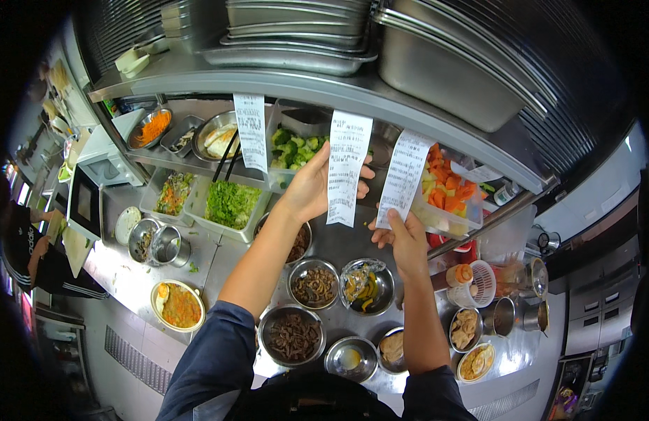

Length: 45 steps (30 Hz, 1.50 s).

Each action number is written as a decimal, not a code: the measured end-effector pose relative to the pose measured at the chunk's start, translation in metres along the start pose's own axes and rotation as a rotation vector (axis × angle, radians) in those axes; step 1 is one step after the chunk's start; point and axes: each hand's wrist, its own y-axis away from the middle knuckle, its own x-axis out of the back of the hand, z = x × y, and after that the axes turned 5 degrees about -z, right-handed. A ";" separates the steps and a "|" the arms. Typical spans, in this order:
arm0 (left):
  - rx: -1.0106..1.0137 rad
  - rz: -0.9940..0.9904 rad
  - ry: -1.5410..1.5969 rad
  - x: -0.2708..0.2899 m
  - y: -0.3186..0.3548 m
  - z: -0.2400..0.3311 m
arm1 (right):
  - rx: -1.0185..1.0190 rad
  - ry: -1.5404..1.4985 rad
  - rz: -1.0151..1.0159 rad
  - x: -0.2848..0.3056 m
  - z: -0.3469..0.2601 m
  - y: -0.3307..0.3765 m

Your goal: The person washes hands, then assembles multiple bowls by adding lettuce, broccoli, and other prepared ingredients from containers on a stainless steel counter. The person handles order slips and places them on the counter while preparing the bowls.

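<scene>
head view — left hand (pixel 312 188) raised to the steel shelf edge (pixel 352 95), fingers pinching the middle paper slip (pixel 347 168) hanging there. right hand (pixel 405 238) lower, fingertips gripping the bottom of the right slip (pixel 403 179). third slip (pixel 251 132) hanging untouched at left. bowls of dark strips (pixel 293 337) on the counter (pixel 128 277) below — between the forearms.

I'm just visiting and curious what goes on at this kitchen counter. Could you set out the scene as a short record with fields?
Place: steel counter under a shelf stacked with metal pans
Left hand: grips the middle paper slip hanging from the shelf edge
Right hand: pinches the bottom of the right paper slip
Third slip: hangs untouched, further left
Behind the slips: tubs of broccoli and cut carrot
On the counter: round metal bowls of cooked food, tray of chopped greens
Far left: another person's dark sleeve
</scene>
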 end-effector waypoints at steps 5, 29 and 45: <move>0.007 -0.036 -0.099 0.004 0.000 0.001 | 0.003 -0.009 0.003 0.005 0.004 -0.002; 0.045 0.016 -0.102 -0.007 -0.030 0.013 | 0.004 -0.004 0.010 0.010 -0.002 -0.005; -0.247 0.333 -0.580 0.014 -0.029 0.011 | -0.027 -0.309 0.056 0.017 0.014 -0.028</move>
